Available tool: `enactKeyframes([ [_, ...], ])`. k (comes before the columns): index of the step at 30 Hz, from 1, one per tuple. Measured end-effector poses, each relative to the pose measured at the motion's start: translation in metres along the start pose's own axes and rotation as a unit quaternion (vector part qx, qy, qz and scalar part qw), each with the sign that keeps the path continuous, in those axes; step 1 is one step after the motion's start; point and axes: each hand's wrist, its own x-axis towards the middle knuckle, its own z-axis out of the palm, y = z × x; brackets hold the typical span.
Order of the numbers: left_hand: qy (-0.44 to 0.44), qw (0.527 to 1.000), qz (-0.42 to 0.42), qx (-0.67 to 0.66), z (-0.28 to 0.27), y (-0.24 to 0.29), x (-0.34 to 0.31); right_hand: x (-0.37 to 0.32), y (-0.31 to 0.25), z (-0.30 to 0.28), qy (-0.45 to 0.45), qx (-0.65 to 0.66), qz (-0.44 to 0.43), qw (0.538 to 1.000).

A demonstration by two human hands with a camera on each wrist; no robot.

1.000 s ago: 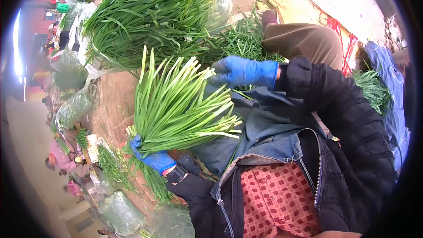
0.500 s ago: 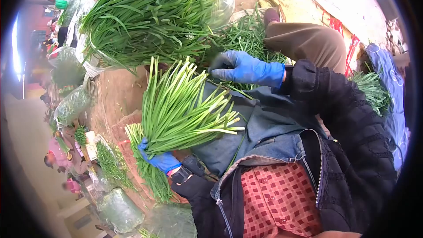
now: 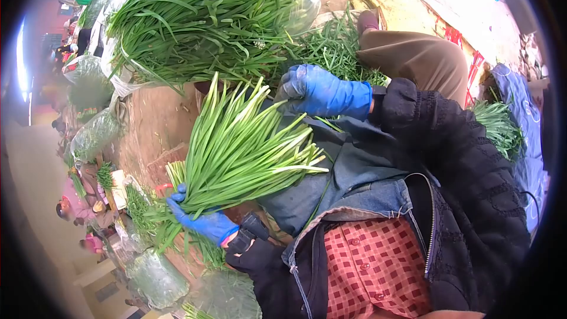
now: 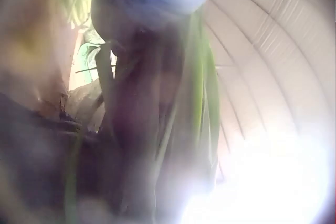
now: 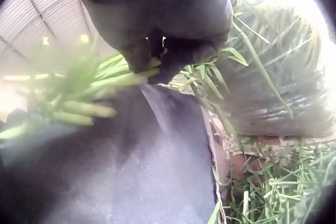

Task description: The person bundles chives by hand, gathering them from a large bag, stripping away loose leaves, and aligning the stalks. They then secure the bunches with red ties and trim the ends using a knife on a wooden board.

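In the head view my blue-gloved left hand point(image 3: 204, 221) grips a fanned bunch of garlic chives point(image 3: 248, 153) low on its leafy side. The pale cut ends spread up and to the right above the apron point(image 3: 354, 147). My right hand point(image 3: 322, 91), also in a blue glove, has curled fingers at the upper right of the fan and pinches the pale end of a stalk. The right wrist view shows those dark fingertips against the stalk ends point(image 5: 84, 109). Blurred blue glove and hanging green leaves point(image 4: 198, 92) show in the left wrist view.
A large heap of garlic chives point(image 3: 201, 23) in clear plastic lies at the top. Loose green scraps point(image 3: 336, 47) lie beside my bent knee point(image 3: 419, 62). More chives point(image 3: 207, 251) lie beneath the left hand. Filled plastic bags point(image 3: 156, 277) and people stand along the left.
My right hand drew back from the stalk ends with parted fingers, then came back with its fingers curled. The left hand and bunch moved right, then left again.
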Motion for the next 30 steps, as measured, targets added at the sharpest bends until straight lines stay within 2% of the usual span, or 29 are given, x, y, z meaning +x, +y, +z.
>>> enactKeyframes([
  [1,-0.011,1.0,-0.004,-0.013,0.005,0.007,-0.002,0.0,-0.003,-0.004,-0.001,0.0,-0.001,1.0],
  [3,-0.003,0.999,-0.032,-0.03,0.013,0.015,-0.006,0.0,-0.01,-0.011,-0.014,-0.083,0.044,0.995],
  [4,-0.001,0.999,-0.031,-0.021,0.016,0.017,-0.007,0.0,-0.015,-0.016,-0.052,-0.105,0.07,0.991],
  [7,-0.021,0.999,-0.033,-0.013,0.001,0.016,0.0,-0.01,0.011,-0.019,-0.026,-0.078,0.053,0.995],
  [8,-0.042,0.998,-0.037,-0.017,-0.009,0.014,0.003,-0.013,0.007,-0.034,0.019,-0.029,0.125,0.992],
  [9,-0.042,0.998,-0.039,-0.02,-0.017,0.011,0.004,-0.02,0.032,-0.042,0.031,-0.004,0.181,0.983],
  [10,-0.026,0.999,-0.021,-0.003,-0.025,0.008,0.004,-0.025,0.05,-0.061,-0.017,-0.069,0.226,0.972],
  [11,-0.01,1.0,-0.002,0.017,-0.033,0.006,0.005,-0.046,0.114,-0.062,-0.037,-0.172,0.1,0.979],
  [12,0.001,1.0,-0.02,0.013,-0.036,0.005,0.005,-0.047,0.108,-0.077,-0.093,-0.258,0.123,0.954],
  [13,0.0,1.0,-0.02,0.011,-0.035,0.003,0.004,-0.052,0.098,-0.085,-0.163,-0.281,0.318,0.89],
  [14,0.032,0.999,-0.017,0.017,-0.022,0.002,-0.003,-0.064,0.135,-0.093,-0.238,-0.138,0.255,0.927],
  [15,0.063,0.998,-0.013,0.022,-0.014,0.001,-0.006,-0.075,0.172,-0.1,-0.306,0.01,0.184,0.934],
  [16,0.063,0.998,-0.012,0.02,-0.019,-0.001,-0.005,-0.076,0.159,-0.094,-0.306,0.007,0.183,0.934],
  [18,0.011,1.0,-0.018,0.019,-0.035,-0.004,-0.001,-0.079,0.107,-0.064,-0.364,-0.219,0.297,0.855],
  [19,0.01,1.0,-0.016,0.019,-0.034,-0.004,-0.001,-0.085,0.112,-0.045,-0.412,-0.25,0.304,0.822],
  [21,0.013,0.994,0.038,0.102,-0.031,-0.004,-0.004,-0.075,0.066,-0.036,-0.446,-0.311,0.201,0.814],
  [22,0.014,0.994,0.039,0.103,-0.033,-0.004,-0.002,-0.065,0.053,-0.034,-0.374,-0.282,0.189,0.863],
  [23,0.034,0.998,0.002,0.048,-0.035,-0.004,0.001,-0.054,0.043,-0.032,-0.299,-0.25,0.175,0.904],
  [24,0.054,0.998,-0.034,-0.006,-0.036,-0.004,0.002,-0.039,0.036,-0.029,-0.235,-0.088,0.192,0.949],
  [25,0.053,0.998,-0.034,-0.006,-0.033,-0.006,-0.001,-0.024,0.03,-0.026,-0.16,0.076,0.202,0.963],
  [27,0.026,0.988,0.081,0.129,-0.023,-0.013,-0.007,-0.01,0.011,-0.004,-0.056,0.261,0.15,0.952],
  [28,0.022,0.989,0.083,0.124,-0.027,-0.016,-0.002,-0.007,0.005,0.008,-0.06,0.304,0.21,0.927],
  [30,0.008,0.998,0.016,0.064,-0.038,-0.016,0.006,-0.003,0.005,0.033,-0.069,0.404,0.298,0.862],
])
